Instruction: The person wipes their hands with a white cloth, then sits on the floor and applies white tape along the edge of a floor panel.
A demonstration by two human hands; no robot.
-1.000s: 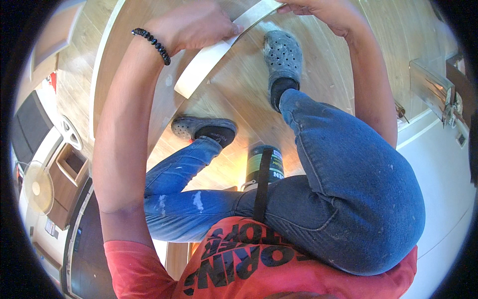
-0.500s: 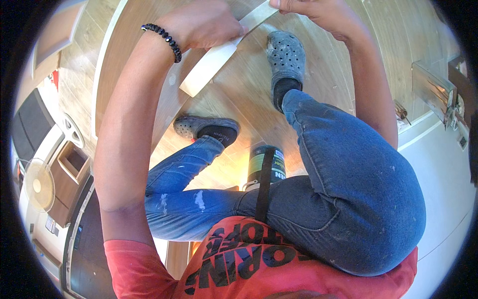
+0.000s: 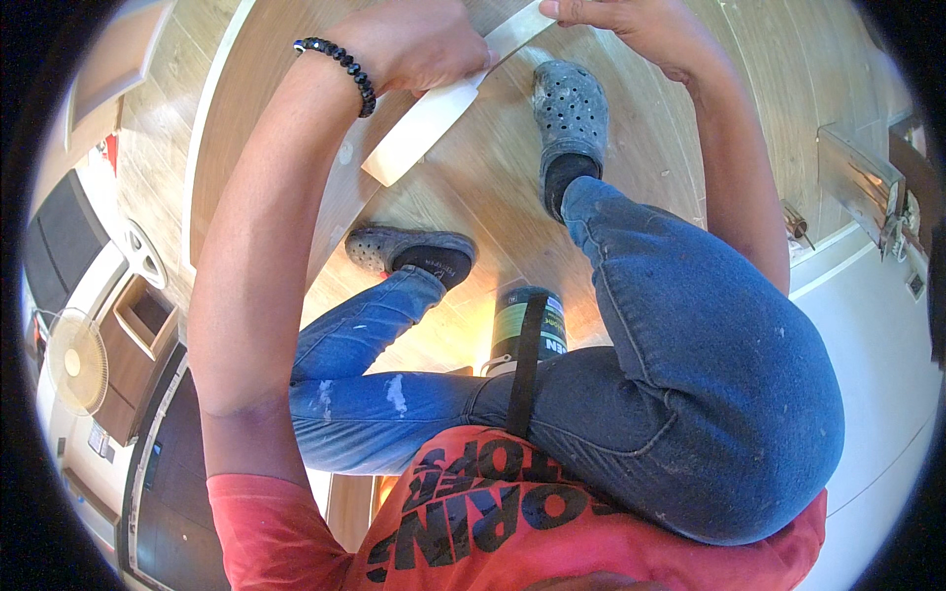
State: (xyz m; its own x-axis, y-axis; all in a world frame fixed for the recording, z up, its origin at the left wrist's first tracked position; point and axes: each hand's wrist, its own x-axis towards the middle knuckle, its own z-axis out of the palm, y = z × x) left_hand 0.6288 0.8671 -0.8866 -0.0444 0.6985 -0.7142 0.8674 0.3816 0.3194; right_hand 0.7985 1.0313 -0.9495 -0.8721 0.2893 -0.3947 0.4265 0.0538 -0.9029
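Note:
A long, flat, pale strip (image 3: 424, 130), which looks like edge banding, runs diagonally at the top of the head view along the edge of a wood-grain board (image 3: 266, 128). My left hand (image 3: 424, 44), with a black bead bracelet at the wrist, is curled closed over the middle of the strip. Its fingertips are hidden beneath the hand. The strip's wider near end sticks out free below that hand. At the strip's far end, my right hand (image 3: 631, 25) presses with the thumb, the fingers partly cut off by the picture's upper edge.
Between my legs stands a dark paint can (image 3: 509, 320). My grey clogs (image 3: 572, 113) rest on the wood floor around the board. A metal piece (image 3: 857, 172) leans at the right near a white surface. At the left are a fan (image 3: 77, 364) and a wooden box (image 3: 148, 315).
My left hand has shifted slightly to the right and up along the strip. The strip's free near end has moved a little the same way; my right hand stays nearly still.

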